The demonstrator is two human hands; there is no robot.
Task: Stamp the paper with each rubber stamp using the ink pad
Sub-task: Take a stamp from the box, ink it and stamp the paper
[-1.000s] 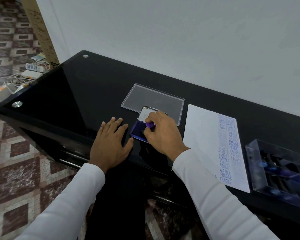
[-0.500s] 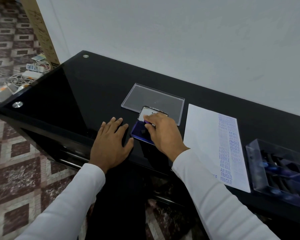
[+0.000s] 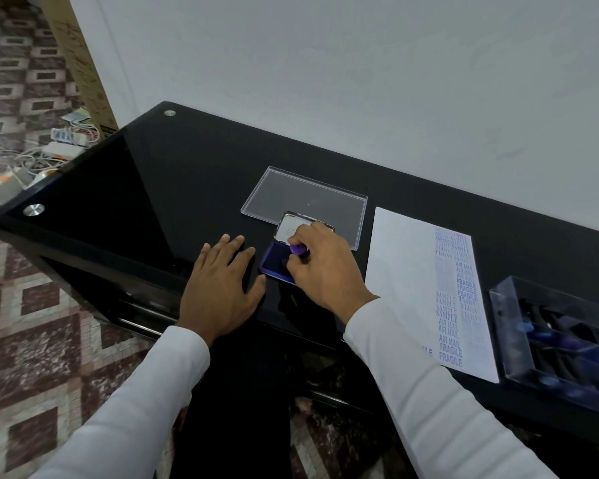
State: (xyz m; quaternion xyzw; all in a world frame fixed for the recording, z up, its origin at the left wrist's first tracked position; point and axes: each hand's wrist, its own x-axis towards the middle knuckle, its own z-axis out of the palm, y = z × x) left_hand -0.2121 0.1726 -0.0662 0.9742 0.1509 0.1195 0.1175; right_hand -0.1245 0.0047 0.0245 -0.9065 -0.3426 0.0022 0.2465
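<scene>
A purple-handled stamp [image 3: 298,249] stands on the dark blue ink pad [image 3: 276,261], whose lid [image 3: 291,229] is tilted up behind it. Right of the pad lies the white paper [image 3: 405,271], flat on the tabletop, with rows of blue SAMPLE, AIR MAIL and FRAGILE prints down its right side

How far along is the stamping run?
Done: the paper already carries columns of SAMPLE, AIR MAIL and FRAGILE prints along its right side. In hand: the right hand holds a purple stamp over the open ink pad; the left hand lies flat on the table. Left: stamps in the clear box; which are unused, I can't tell.
</scene>
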